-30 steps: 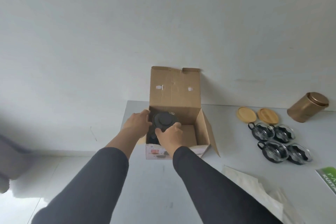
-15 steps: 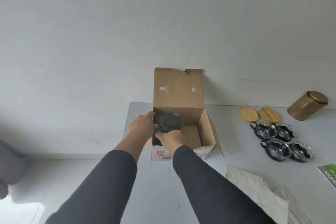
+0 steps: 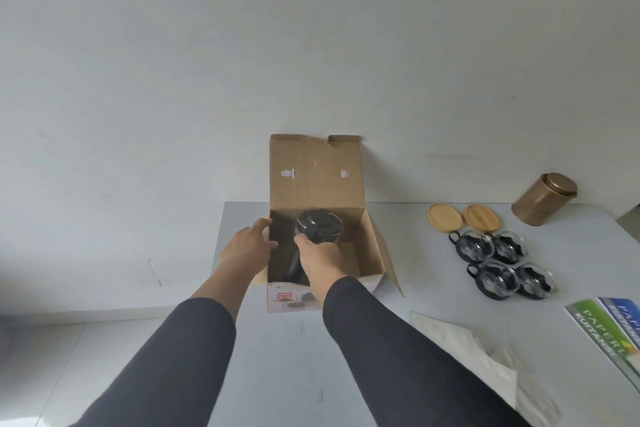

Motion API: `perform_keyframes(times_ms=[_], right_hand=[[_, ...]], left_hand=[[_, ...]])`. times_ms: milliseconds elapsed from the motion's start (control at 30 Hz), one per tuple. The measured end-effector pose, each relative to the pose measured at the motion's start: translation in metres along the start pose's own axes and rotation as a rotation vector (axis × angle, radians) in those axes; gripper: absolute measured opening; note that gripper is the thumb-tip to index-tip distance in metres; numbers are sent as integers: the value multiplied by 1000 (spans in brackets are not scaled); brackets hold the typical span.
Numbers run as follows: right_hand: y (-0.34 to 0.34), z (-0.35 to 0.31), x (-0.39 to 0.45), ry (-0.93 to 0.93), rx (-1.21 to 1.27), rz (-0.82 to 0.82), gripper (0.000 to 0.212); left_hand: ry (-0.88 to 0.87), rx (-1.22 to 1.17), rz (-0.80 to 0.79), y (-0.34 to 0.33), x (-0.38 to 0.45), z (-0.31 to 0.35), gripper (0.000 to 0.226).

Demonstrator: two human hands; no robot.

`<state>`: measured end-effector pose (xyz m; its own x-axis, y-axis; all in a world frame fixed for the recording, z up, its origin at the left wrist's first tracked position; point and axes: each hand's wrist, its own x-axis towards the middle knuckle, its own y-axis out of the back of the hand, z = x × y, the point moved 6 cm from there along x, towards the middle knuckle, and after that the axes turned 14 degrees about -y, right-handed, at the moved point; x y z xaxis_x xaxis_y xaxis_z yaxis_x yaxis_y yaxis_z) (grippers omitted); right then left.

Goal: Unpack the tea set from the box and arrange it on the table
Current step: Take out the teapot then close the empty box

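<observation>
An open cardboard box (image 3: 369,250) stands near the table's far left corner, its lid flap up against the wall. Inside its left half is a dark glass teapot (image 3: 318,226) with a black lid. My right hand (image 3: 320,262) grips the teapot by its handle side and holds it at the box's rim. My left hand (image 3: 247,246) rests on the box's left wall, thumb over the edge. Several glass cups (image 3: 502,262) with black holders sit in a cluster to the right, with two round wooden coasters (image 3: 464,217) behind them.
A bronze tin canister (image 3: 543,199) stands by the wall at the far right. Crumpled white wrapping paper (image 3: 485,367) lies near the front right. A green and blue paper pack (image 3: 613,333) lies at the right edge. The table (image 3: 287,357) ends just left of the box.
The teapot has come up from deep in the box towards its rim. My left hand has slid from the teapot to the box's left wall. My right hand keeps its hold.
</observation>
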<state>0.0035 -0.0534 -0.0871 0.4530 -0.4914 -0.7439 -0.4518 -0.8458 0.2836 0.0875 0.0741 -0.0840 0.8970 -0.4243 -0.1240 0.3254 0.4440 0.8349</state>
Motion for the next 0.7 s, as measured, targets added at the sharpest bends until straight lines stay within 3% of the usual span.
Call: perform_keyframes(times_ms=[200, 300, 433, 533, 700], right_hand=[[27, -32, -19, 147, 221, 18, 16], [56, -51, -32, 216, 312, 23, 18], [109, -67, -45, 262, 333, 147, 39], [146, -79, -50, 394, 297, 265, 55], [192, -87, -36, 472, 349, 323, 58]], left_hand=[[2, 14, 8, -1, -1, 1, 46], [15, 67, -7, 3, -2, 6, 47], [24, 220, 13, 9, 1, 32, 45], [-139, 176, 125, 4, 3, 74, 42], [-388, 156, 96, -35, 2, 158, 44]])
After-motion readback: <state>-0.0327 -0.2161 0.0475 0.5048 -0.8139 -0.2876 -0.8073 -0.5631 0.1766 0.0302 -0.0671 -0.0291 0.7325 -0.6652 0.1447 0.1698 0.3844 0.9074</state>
